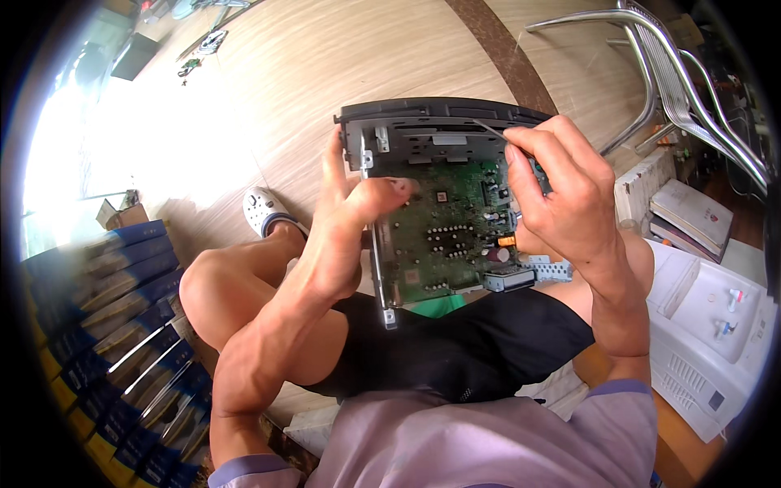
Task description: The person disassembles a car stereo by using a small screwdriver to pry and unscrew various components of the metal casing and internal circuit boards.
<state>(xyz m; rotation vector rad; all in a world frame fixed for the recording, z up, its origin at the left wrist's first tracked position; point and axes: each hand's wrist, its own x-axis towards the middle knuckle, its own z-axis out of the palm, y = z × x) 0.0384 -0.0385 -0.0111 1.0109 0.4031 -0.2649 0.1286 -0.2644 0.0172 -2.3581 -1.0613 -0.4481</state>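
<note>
Your front panel (443, 107) looks matt plastic, the side rail (378, 272) shiny metal. Your shorts (455, 350) look like matt cloth.

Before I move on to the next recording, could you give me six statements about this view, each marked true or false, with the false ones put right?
1. The left hand holds the opened electronic unit at its left side. True.
2. The right hand is empty. False: it holds a thin tool.
3. The circuit board is mostly green. True.
4. The tool's tip is at the board's near edge. False: it is by the black front panel on the far side.
5. The white appliance with red and blue taps is on the person's right. True.
6. The metal chair is at the lower left. False: it is at the upper right.
</note>
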